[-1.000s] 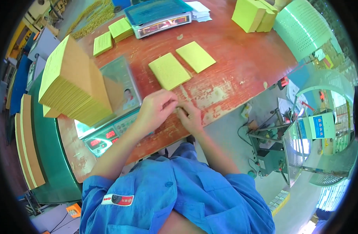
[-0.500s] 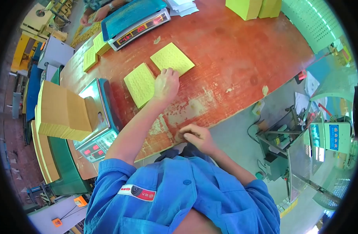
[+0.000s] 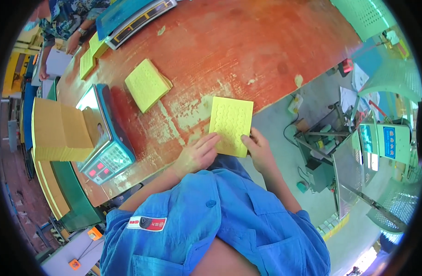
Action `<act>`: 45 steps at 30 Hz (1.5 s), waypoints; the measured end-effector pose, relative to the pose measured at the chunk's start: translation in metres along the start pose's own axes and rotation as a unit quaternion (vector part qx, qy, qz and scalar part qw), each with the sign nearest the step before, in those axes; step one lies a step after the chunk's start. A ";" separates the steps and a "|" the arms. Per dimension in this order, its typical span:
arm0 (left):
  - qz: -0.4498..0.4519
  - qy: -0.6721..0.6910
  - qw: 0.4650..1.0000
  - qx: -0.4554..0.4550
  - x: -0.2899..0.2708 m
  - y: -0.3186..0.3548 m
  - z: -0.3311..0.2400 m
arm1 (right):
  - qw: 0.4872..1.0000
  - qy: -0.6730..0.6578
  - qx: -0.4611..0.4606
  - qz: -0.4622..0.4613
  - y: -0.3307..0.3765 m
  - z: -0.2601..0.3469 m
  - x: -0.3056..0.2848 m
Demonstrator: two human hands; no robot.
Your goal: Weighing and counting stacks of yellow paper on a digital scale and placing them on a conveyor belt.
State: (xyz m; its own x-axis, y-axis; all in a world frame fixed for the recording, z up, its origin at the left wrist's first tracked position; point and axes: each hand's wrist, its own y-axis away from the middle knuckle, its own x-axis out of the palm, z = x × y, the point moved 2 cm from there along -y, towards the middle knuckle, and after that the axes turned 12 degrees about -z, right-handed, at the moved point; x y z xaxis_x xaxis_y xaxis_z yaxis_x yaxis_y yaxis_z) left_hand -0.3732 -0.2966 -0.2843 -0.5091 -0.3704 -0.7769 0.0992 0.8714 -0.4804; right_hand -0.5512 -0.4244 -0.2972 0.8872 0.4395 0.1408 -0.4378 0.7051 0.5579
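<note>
Holding one yellow embossed sheet (image 3: 231, 125) at the near table edge, both hands now closed on its lower corners.

Half a second ago the left hand (image 3: 198, 154) reached a sheet far at 12 o'clock; now it pinches the near-left corner, the right hand (image 3: 259, 149) grips the near-right, so the sheet has been drawn in for handling. Beyond, at 10 o'clock: one yellow sheet stack (image 3: 146, 84) on the red table (image 3: 248, 50), two weighing scales (image 3: 105, 138), one tall cardboard pile (image 3: 59, 131).
</note>
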 end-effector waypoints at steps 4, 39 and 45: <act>-0.222 0.068 0.902 -0.365 -0.036 0.009 -0.001 | 0.959 0.175 -0.223 -0.004 0.011 0.006 0.034; -0.309 0.245 0.764 -0.511 -0.524 0.190 0.164 | 0.880 0.136 -0.391 0.231 0.094 0.162 0.554; -0.309 0.250 0.760 -0.514 -0.521 0.189 0.163 | 0.862 0.115 -0.432 0.237 0.088 0.156 0.551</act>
State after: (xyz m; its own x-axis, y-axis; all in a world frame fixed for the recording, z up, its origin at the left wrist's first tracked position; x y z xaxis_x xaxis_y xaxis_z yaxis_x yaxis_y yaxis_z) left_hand 0.0500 0.0090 -0.0368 -0.4732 -0.8670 -0.1561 -0.8810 0.4661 0.0814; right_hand -0.0788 -0.2068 -0.0432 0.5691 0.8215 -0.0359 -0.7772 0.5231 -0.3497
